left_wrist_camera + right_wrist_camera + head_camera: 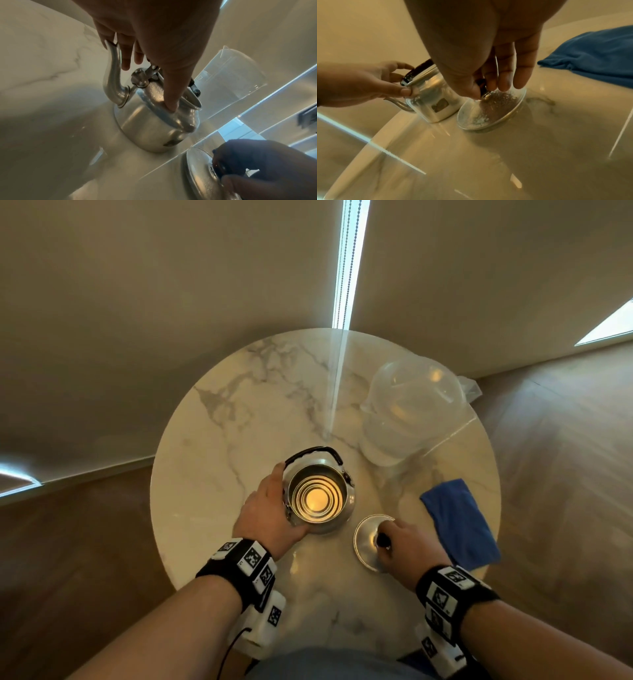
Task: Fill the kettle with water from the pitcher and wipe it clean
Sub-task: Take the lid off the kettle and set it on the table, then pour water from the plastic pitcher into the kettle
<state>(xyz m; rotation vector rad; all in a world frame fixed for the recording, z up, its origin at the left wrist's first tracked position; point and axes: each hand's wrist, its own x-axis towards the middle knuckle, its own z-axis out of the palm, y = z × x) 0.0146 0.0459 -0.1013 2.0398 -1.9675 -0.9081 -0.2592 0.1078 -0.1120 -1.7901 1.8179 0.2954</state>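
Note:
The open steel kettle [318,498] stands at the middle of the round marble table [239,412], its black handle folded back. My left hand [277,505] grips its body, thumb on the shoulder [169,105] and fingers by the spout [113,70]. The steel lid [368,542] is just right of the kettle, tilted, its lower rim at the tabletop. My right hand [390,537] pinches its black knob [482,83]. Droplets cover the lid [491,112]. The clear plastic pitcher [411,419] holds water at the far right. The folded blue cloth [459,522] lies right of the lid.
The table is small and its edge curves close around the objects. Wooden floor [565,474] lies beyond it on both sides. Bare marble spans the far left half. A blind cord [346,268] hangs behind the table.

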